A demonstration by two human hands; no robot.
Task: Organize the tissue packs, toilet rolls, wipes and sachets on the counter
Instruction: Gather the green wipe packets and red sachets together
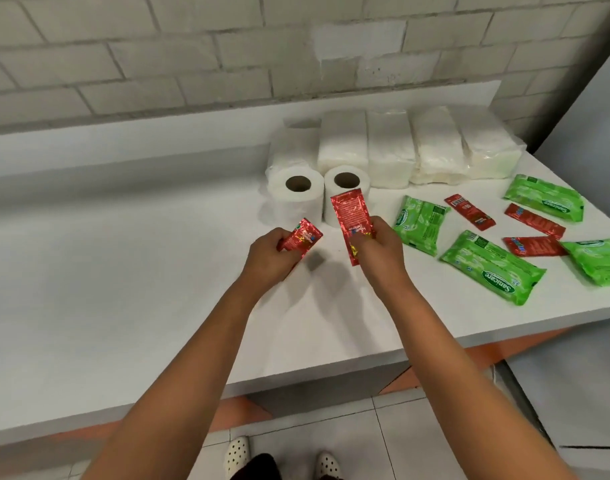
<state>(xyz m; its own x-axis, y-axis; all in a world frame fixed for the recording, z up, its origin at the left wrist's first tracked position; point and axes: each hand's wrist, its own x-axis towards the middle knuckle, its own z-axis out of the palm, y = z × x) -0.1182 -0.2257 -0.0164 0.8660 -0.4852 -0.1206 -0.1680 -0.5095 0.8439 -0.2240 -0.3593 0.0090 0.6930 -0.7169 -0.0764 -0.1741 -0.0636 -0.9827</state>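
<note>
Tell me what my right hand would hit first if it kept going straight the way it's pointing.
Probably the nearer right toilet roll. Your right hand holds a red sachet whose far end already overlaps that roll in the picture; whether they touch is unclear from this view.

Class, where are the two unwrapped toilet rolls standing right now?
In the head view, the two toilet rolls stand side by side at the counter's centre, before the tissue packs, just beyond the hands.

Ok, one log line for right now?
left hand: holds red sachet | right hand: holds red sachet | three sachets, four wipes packs loose on counter
</note>
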